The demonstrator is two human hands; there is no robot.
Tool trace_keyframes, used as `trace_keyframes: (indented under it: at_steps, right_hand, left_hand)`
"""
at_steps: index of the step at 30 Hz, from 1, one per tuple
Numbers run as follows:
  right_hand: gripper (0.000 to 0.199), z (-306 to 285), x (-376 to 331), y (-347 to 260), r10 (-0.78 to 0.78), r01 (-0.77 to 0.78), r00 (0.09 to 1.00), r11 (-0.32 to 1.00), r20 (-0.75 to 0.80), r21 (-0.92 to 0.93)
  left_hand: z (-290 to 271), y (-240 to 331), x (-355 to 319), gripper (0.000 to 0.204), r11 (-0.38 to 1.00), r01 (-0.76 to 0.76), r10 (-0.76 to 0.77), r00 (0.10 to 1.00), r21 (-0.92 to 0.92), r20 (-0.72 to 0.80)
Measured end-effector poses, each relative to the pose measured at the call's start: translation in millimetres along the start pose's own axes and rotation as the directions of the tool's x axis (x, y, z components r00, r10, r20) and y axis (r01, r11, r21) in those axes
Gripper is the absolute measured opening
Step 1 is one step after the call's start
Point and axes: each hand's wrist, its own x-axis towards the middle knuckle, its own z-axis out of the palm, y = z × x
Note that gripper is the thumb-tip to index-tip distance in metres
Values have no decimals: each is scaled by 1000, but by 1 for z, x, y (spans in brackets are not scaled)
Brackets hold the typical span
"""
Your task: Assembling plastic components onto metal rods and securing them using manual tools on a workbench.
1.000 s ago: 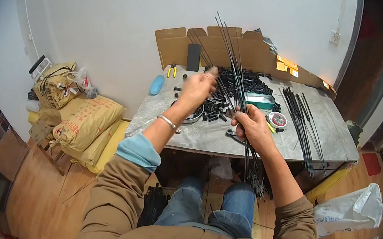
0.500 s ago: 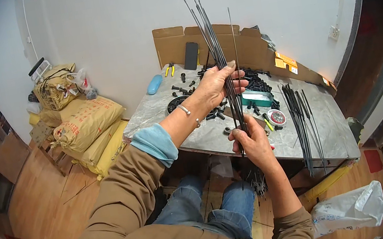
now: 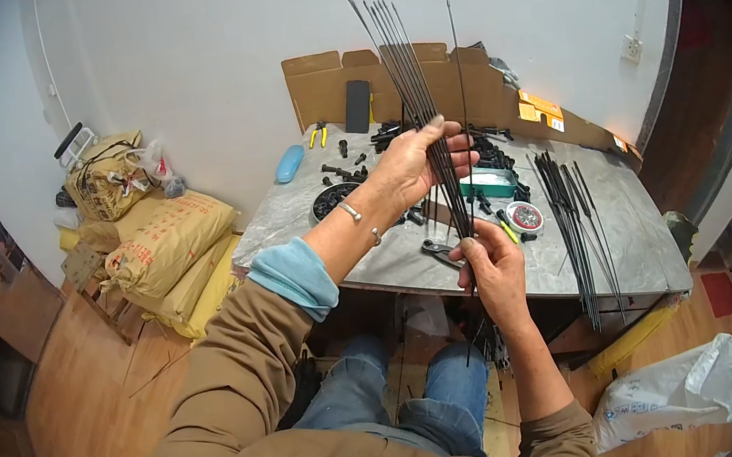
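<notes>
My left hand (image 3: 428, 158) is closed around the middle of a bundle of long thin black rods (image 3: 401, 63), which stands nearly upright above the table's front edge. The upper ends fan apart. One single rod (image 3: 456, 54) stands off to the right of the others, passing by the fingers of my left hand. Lower down, my right hand (image 3: 495, 273) pinches the bottom part of the rods between thumb and fingers. Behind my hands, several black bolt-like parts (image 3: 494, 154) lie heaped on the grey table (image 3: 370, 252). A pair of pliers (image 3: 440, 251) lies near the front edge.
More black rods (image 3: 572, 233) lie at the table's right. A teal tray (image 3: 489, 184), a round dish (image 3: 525, 217), a blue case (image 3: 289, 164), yellow-handled pliers (image 3: 318, 133) and a dark phone-like slab (image 3: 357, 107) sit around. Cardboard (image 3: 319, 91) lines the back. Sacks (image 3: 171, 247) are stacked left.
The rods' tops have spread wider apart, and the single rod has shifted slightly right and upward. My right hand has moved a little right. The pliers near the front edge show more now.
</notes>
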Motion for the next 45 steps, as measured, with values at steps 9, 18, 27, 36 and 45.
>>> trace_keyframes:
  at_steps: [9, 18, 27, 36, 45]
  right_hand:
    - [17, -4, 3, 12, 17, -11, 998, 993, -54, 120]
    - [17, 3, 4, 7, 49, -42, 997, 995, -67, 93]
    - [13, 7, 14, 10, 67, -46, 994, 974, -88, 223]
    - [14, -27, 50, -1, -31, 47, 976, 996, -215, 70]
    - [16, 2, 63, 4, -26, 43, 991, 991, -129, 130]
  left_hand:
    - [-3, -3, -1, 48, 979, 112, -111, 994, 172, -11]
    - [2, -6, -6, 26, 983, -2, 21, 995, 183, -101]
    - [3, -22, -4, 29, 989, -96, 55, 947, -116, -317]
    - [-50, 23, -2, 31, 931, -236, 85, 881, -277, -466]
    - [-10, -63, -8, 40, 992, 121, -129, 932, -47, -338]
